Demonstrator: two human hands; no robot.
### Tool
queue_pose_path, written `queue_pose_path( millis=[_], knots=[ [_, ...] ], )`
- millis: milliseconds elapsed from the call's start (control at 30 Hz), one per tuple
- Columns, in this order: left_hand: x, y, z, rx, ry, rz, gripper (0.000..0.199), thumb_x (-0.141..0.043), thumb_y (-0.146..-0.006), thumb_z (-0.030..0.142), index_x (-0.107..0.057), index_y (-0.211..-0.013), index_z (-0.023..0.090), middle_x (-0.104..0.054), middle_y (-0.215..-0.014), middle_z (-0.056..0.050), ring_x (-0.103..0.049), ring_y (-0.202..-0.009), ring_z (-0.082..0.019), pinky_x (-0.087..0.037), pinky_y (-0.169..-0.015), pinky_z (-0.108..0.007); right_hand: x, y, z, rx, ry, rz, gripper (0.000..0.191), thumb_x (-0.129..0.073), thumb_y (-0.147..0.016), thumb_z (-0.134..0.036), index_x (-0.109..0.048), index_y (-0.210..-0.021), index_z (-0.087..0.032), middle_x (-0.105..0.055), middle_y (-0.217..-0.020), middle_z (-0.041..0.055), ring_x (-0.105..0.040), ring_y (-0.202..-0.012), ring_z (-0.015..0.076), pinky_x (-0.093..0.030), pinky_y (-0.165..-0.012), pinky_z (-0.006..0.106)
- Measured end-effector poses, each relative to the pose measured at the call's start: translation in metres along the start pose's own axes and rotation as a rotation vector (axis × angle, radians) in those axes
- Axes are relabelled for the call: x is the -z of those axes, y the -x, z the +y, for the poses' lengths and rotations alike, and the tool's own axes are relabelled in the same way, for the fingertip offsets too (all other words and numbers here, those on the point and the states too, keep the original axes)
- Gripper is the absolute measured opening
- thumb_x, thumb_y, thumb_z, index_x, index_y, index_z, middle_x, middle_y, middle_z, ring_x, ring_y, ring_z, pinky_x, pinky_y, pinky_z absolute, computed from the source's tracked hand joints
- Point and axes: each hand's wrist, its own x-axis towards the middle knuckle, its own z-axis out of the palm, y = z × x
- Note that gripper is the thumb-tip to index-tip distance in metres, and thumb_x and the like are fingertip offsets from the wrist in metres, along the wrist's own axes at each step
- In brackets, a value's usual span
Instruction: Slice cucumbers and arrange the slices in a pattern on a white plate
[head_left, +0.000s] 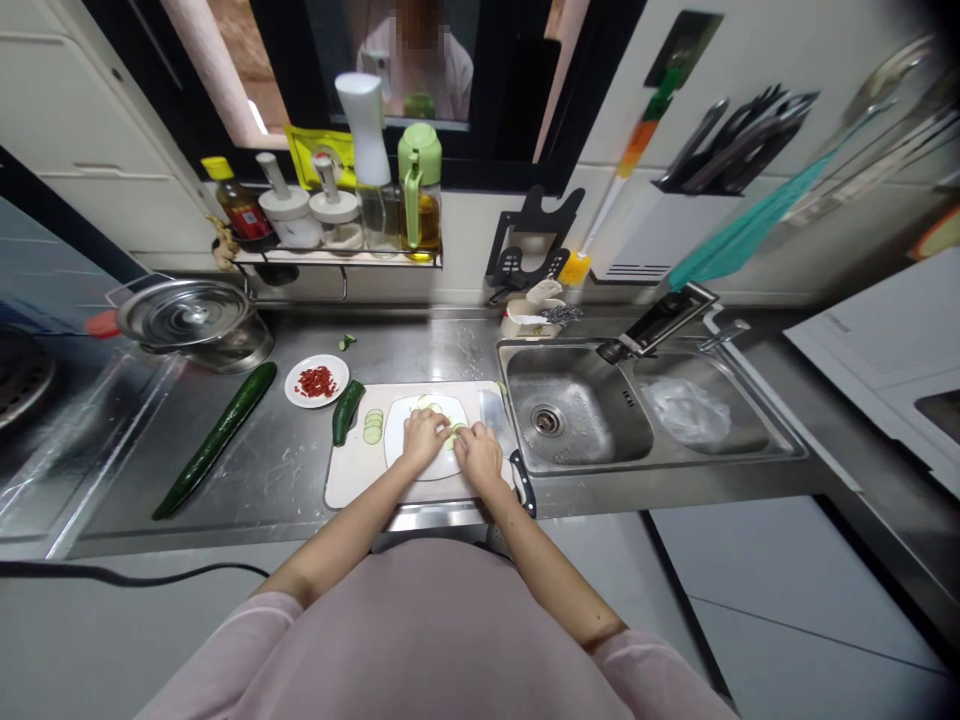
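Over a white plate (400, 460) on the cutting board (349, 480), my left hand (425, 438) and my right hand (480, 452) meet with curled fingers. Between their fingertips is a thin cucumber slice (451, 440), partly covered by the fingers. More slices (429, 403) lie along the plate's far rim. Left of the plate, a short overlapping row of cucumber slices (373, 426) rests on the board. A cut piece of cucumber (347, 412) lies across the board's left edge. At the right edge is a knife with a black handle (523, 484), its blade flat on the board.
A small plate of chopped red pieces (317, 381) and a long whole cucumber (217, 440) are to the left, near a lidded steel pot (225, 335). A double sink (585, 400) with a tap (652, 325) lies right. Seasoning bottles stand on a wall rack (337, 257).
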Motion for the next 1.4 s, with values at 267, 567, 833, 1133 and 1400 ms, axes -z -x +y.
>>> queue_pose_path(
  millis=[267, 567, 833, 1133, 1400],
  knots=[
    [0.002, 0.001, 0.0, -0.005, 0.007, -0.012, 0.022, -0.056, -0.087, 0.039, -0.071, -0.098, 0.026, -0.063, -0.107, -0.007, -0.046, -0.108, -0.026, -0.033, -0.091, -0.038, -0.006, 0.002, -0.004, 0.01, 0.062, -0.072, 0.026, -0.049, -0.092, -0.034, -0.067, -0.108, -0.024, -0.056, -0.106, 0.0083, -0.045, -0.102, 0.0225, -0.036, -0.075, 0.029],
    [0.002, 0.003, 0.003, 0.007, 0.014, -0.005, 0.021, -0.056, -0.088, 0.038, -0.071, -0.097, 0.026, -0.064, -0.107, -0.007, -0.046, -0.109, -0.025, -0.033, -0.092, -0.038, -0.007, 0.001, -0.001, -0.004, 0.051, -0.093, 0.028, -0.046, -0.094, -0.034, -0.066, -0.11, -0.023, -0.057, -0.108, 0.0087, -0.045, -0.103, 0.0215, -0.036, -0.079, 0.029],
    [0.014, 0.03, 0.005, 0.055, 0.244, 0.186, 0.021, -0.056, -0.087, 0.037, -0.072, -0.091, 0.025, -0.067, -0.104, -0.005, -0.053, -0.104, -0.023, -0.037, -0.093, -0.037, 0.0, 0.006, 0.008, -0.021, -0.125, 0.06, 0.027, -0.047, -0.093, -0.031, -0.07, -0.103, -0.02, -0.062, -0.096, 0.0076, -0.05, -0.095, 0.0202, -0.035, -0.081, 0.026],
    [0.033, 0.081, -0.057, 0.263, 0.283, 0.427, 0.02, -0.054, -0.086, 0.036, -0.07, -0.085, 0.025, -0.068, -0.098, -0.004, -0.058, -0.097, -0.022, -0.041, -0.091, -0.034, 0.013, 0.016, 0.021, -0.011, -0.329, 0.18, 0.028, -0.046, -0.089, -0.03, -0.071, -0.091, -0.018, -0.064, -0.084, 0.006, -0.055, -0.084, 0.0184, -0.037, -0.078, 0.025],
    [0.048, 0.092, -0.088, 0.488, 0.034, 0.347, 0.032, -0.052, -0.087, 0.039, -0.066, -0.113, 0.026, -0.063, -0.118, -0.009, -0.053, -0.108, -0.029, -0.037, -0.092, -0.043, 0.007, 0.013, 0.014, 0.049, -0.39, 0.207, 0.031, -0.044, -0.088, -0.033, -0.071, -0.085, -0.018, -0.064, -0.08, 0.0064, -0.056, -0.08, 0.0194, -0.04, -0.076, 0.028]
  ],
)
